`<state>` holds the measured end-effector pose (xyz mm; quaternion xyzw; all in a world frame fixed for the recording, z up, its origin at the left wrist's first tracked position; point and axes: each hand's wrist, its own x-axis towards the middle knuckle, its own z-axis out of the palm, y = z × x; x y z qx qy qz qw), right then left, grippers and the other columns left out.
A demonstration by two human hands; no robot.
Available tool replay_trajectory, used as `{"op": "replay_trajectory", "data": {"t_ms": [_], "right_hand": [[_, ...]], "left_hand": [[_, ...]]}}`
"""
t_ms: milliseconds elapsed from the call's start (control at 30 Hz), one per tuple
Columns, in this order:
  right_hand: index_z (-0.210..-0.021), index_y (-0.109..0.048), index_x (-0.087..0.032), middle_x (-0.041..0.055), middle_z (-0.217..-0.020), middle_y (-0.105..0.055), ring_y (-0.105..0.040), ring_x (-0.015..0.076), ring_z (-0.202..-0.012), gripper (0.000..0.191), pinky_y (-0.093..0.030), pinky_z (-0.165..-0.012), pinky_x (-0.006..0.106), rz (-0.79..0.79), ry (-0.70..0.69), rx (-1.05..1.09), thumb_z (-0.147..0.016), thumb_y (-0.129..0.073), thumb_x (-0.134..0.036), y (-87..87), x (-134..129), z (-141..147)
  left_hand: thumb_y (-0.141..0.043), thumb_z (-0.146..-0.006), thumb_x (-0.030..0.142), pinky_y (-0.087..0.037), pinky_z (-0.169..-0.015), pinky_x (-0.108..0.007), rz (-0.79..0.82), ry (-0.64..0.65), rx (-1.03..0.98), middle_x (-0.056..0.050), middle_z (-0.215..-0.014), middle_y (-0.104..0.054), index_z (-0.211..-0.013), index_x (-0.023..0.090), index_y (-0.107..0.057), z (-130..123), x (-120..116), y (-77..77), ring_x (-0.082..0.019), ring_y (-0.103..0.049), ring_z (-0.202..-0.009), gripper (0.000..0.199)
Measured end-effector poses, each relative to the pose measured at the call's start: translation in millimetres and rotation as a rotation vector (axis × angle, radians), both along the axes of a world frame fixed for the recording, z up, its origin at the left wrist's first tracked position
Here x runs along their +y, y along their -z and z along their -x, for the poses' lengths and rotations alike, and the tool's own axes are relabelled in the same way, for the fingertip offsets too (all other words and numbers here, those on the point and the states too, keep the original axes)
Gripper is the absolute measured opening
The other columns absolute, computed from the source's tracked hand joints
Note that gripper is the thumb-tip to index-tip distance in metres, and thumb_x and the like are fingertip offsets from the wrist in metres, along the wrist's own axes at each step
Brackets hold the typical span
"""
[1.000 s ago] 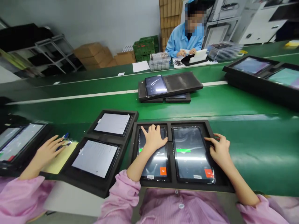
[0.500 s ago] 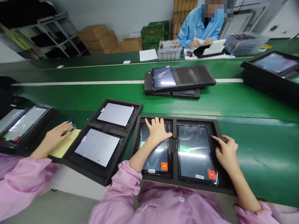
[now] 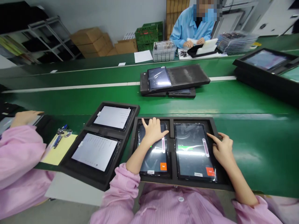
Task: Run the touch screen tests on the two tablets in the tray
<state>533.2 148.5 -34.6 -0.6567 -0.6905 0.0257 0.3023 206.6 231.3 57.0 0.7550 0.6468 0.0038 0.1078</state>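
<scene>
the left hand [image 3: 153, 133], fingers spread, lies over the left tablet [image 3: 151, 160], fingertips by its far edge. the right hand [image 3: 224, 147] has its index finger stretched to the right edge of the right tablet [image 3: 192, 165], the rest bent; whether they pinch the wall of the tray [image 3: 223, 179] cannot be told. both tablets lie in this tray under and between the fingers, each screen showing a slider and a red "fail" square. left of the left fingers is a second tray [image 3: 100, 182] with two white-screened tablets, then pens [image 3: 57, 141] on yellow paper [image 3: 56, 158] and a neighbour's hand [image 3: 25, 117]. beyond the fingertips sit stacked trays [image 3: 189, 76], then a blue-clad co-worker [image 3: 181, 29].
</scene>
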Motion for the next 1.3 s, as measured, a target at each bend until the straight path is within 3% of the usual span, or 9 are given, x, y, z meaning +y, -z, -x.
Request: {"op": "replay_trajectory", "data": {"t_ms": [100, 233, 333, 500, 733, 800, 933, 1100, 1300], "right_hand": [[-0.117, -0.069, -0.023, 0.0160, -0.122, -0.049, -0.050, 0.0338, -0.108, 0.032, -0.046, -0.093, 0.057, -0.113, -0.045, 0.059, -0.094, -0.047, -0.020, -20.1, -5.0, 12.0], [-0.104, -0.073, -0.024, 0.0127, -0.119, -0.057, -0.054, 0.0310, -0.110, 0.024, -0.046, -0.092, 0.050, -0.101, -0.323, 0.070, -0.099, -0.050, -0.027, -36.4, -9.8, 18.9], [-0.102, -0.075, -0.026, 0.0113, -0.122, -0.058, -0.055, 0.0311, -0.110, 0.027, -0.044, -0.092, 0.049, -0.087, -0.434, 0.017, -0.100, -0.048, -0.029, -38.3, -12.5, 17.9], [-0.095, -0.078, -0.027, 0.0102, -0.118, -0.059, -0.055, 0.0300, -0.108, 0.040, -0.042, -0.089, 0.048, -0.107, -0.444, 0.077, -0.103, -0.039, -0.029, -38.8, -15.2, 14.7], [-0.098, -0.080, -0.032, 0.0098, -0.123, -0.058, -0.053, 0.0314, -0.109, 0.040, -0.041, -0.091, 0.050, -0.071, -0.449, 0.016, -0.101, -0.040, -0.032, -38.3, -16.2, 12.4], [-0.098, -0.080, -0.031, 0.0100, -0.123, -0.058, -0.053, 0.0319, -0.110, 0.040, -0.041, -0.092, 0.051, -0.062, -0.453, 0.019, -0.101, -0.040, -0.033, -37.1, -15.9, 12.9], [-0.094, -0.080, -0.031, 0.0105, -0.122, -0.059, -0.053, 0.0325, -0.110, 0.040, -0.041, -0.093, 0.053, -0.034, -0.439, -0.011, -0.101, -0.041, -0.034, -36.8, -15.1, 13.2], [-0.094, -0.080, -0.030, 0.0112, -0.126, -0.057, -0.051, 0.0344, -0.112, 0.040, -0.039, -0.094, 0.056, -0.126, -0.401, -0.016, -0.101, -0.041, -0.034, -51.2, -19.1, 19.1], [-0.120, -0.073, -0.037, 0.0127, -0.136, -0.054, -0.049, 0.0365, -0.119, 0.035, -0.040, -0.096, 0.060, -0.035, -0.692, -0.224, -0.101, -0.043, -0.036, -62.8, -22.7, 70.0]], "left_hand": [[-0.058, -0.089, 0.059, 0.011, -0.113, -0.078, 0.162, 0.132, -0.083, -0.017, -0.147, -0.049, -0.145, 0.020, -0.042, 30.3, -0.3, -7.3, -0.038, -0.042, -0.140, 0.070], [-0.063, -0.086, 0.056, 0.021, -0.110, -0.074, 0.324, 0.294, -0.090, -0.019, -0.166, -0.019, -0.160, 0.023, -0.009, 59.5, 0.5, -9.2, -0.036, -0.016, -0.155, 0.098], [-0.072, -0.078, 0.055, 0.022, -0.110, -0.072, 0.354, 0.328, -0.086, -0.021, -0.168, -0.009, -0.161, 0.023, 0.005, 66.9, 1.5, -5.2, -0.035, -0.008, -0.156, 0.117], [-0.075, -0.075, 0.051, 0.023, -0.108, -0.074, 0.357, 0.344, -0.095, -0.021, -0.168, -0.005, -0.159, 0.022, 0.013, 64.4, 0.6, -1.8, -0.035, -0.005, -0.156, 0.125], [-0.081, -0.070, 0.048, 0.020, -0.109, -0.075, 0.320, 0.341, -0.099, -0.021, -0.168, -0.007, -0.159, 0.023, 0.012, 55.1, -3.7, -5.4, -0.037, -0.006, -0.156, 0.132], [-0.075, -0.077, 0.046, 0.022, -0.108, -0.075, 0.324, 0.290, -0.121, -0.019, -0.168, -0.012, -0.160, 0.023, 0.008, 64.5, -2.2, -10.0, -0.034, -0.011, -0.156, 0.119], [-0.049, -0.093, 0.026, 0.019, -0.109, -0.077, 0.300, 0.058, -0.086, -0.012, -0.164, -0.031, -0.158, 0.029, -0.024, 94.8, 1.6, -21.6, -0.030, -0.025, -0.153, 0.069], [-0.036, -0.084, 0.003, 0.003, -0.118, -0.075, 0.297, 0.012, -0.104, -0.005, -0.161, -0.038, -0.152, 0.033, -0.039, 110.0, 1.7, -22.9, -0.026, -0.030, -0.152, 0.074], [-0.048, -0.082, 0.002, -0.005, -0.123, -0.068, 0.175, 0.014, -0.170, -0.001, -0.149, -0.055, -0.143, 0.037, -0.051, 108.4, 6.0, -18.2, -0.025, -0.047, -0.142, 0.070]]}}
